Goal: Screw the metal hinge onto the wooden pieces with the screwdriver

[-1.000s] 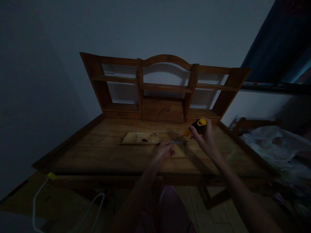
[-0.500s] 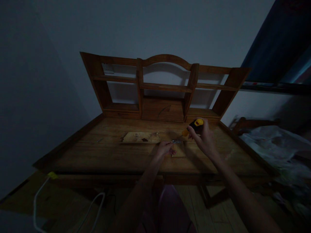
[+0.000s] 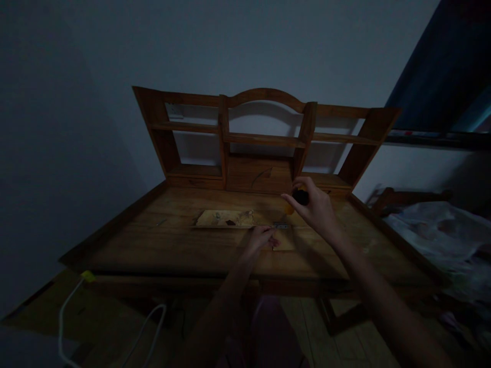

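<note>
My right hand (image 3: 315,207) is closed around the black and yellow handle of a screwdriver (image 3: 299,196), held at a tilt above the desk. Its shaft points down and left, toward a small metal hinge (image 3: 280,225). Whether the tip touches the hinge is too dim to tell. The hinge lies flat on a small piece of wood (image 3: 284,244) on the desktop. At the hinge's left end my left hand (image 3: 264,236) rests with its fingers curled, pressing the hinge against the wood. Just left of that hand lies a flat, pale, stained wooden strip (image 3: 222,218).
The wooden desk (image 3: 153,245) carries a shelf unit (image 3: 264,138) along its back edge. A thin metal piece (image 3: 161,222) lies on the left side. White plastic bags (image 3: 433,225) sit beyond the right edge. A white cable (image 3: 61,322) hangs at lower left.
My right hand has rolled over the screwdriver's handle and shifted slightly left and up. My left hand stays at the hinge. The whole view has shifted a little.
</note>
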### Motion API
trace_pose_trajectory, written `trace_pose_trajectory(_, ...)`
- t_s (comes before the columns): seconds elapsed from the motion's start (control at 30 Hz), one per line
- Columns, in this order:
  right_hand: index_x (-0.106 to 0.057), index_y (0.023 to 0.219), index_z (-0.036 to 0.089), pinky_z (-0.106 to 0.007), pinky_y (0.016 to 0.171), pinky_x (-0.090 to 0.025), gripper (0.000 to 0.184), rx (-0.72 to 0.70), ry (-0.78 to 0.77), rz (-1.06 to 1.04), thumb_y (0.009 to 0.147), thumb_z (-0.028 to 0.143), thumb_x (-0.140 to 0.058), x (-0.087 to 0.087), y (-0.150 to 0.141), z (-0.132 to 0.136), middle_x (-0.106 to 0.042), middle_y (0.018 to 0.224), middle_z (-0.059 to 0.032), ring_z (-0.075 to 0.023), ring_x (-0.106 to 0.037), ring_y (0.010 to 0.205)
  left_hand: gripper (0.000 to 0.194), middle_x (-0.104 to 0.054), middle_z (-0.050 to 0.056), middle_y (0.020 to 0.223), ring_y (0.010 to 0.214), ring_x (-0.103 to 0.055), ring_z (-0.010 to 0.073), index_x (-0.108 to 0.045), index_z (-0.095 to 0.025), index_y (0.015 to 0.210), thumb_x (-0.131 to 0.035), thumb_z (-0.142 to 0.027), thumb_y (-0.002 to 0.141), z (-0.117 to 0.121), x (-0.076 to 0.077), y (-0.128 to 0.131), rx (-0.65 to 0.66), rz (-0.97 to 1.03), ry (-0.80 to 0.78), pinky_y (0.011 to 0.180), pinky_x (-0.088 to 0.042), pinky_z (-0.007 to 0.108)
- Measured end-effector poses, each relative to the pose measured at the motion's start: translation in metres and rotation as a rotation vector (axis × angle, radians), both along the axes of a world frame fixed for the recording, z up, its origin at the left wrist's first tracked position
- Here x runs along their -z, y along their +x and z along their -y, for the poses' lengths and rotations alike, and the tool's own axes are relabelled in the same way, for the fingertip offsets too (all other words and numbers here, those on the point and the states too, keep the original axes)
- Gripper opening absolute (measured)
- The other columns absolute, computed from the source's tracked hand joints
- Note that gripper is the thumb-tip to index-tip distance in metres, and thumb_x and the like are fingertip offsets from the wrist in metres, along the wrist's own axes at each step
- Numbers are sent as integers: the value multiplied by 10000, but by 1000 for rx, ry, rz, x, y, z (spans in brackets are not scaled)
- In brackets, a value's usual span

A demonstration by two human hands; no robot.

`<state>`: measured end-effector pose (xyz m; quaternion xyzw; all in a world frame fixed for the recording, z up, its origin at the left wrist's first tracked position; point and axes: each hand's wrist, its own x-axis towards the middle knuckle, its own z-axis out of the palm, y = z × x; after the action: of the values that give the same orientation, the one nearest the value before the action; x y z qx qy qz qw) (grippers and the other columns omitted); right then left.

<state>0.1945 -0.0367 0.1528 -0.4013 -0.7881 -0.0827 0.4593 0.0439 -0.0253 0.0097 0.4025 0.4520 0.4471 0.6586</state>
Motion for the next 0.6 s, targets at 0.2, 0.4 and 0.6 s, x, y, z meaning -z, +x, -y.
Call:
trace_pose_trajectory(0.2, -559, 1030, 192, -292, 747, -431, 199, -163, -201, 268, 832, 201, -541, -45, 5, -23, -646, 936, -43, -199, -607, 835, 271, -522, -45, 530, 418, -441, 54, -551, -133, 683, -788, -261, 707, 3, 3, -10, 72, -38, 64, 430, -278, 192)
trace_pose_trajectory(0.4, -616, 999, 201, -254, 695, -413, 181, -290, -378, 421, 929, 334, -515, -73, 3, -48, -672, 852, -17, -159, -616, 734, 374, -592, -17, 700, 474, -411, 37, -585, -140, 802, -858, -282, 589, 1, 10, -19, 213, 16, 139, 435, -240, 202)
trace_pose_trajectory(0.6, -565, 1183, 200, -262, 699, -415, 331, -252, -449, 437, 872, 315, -583, -74, 8, -63, -668, 989, -48, -183, -613, 812, 450, -571, -40, 701, 484, -433, 42, -570, -150, 911, -855, -262, 582, 4, 16, -21, 114, 28, 60, 448, -263, 190)
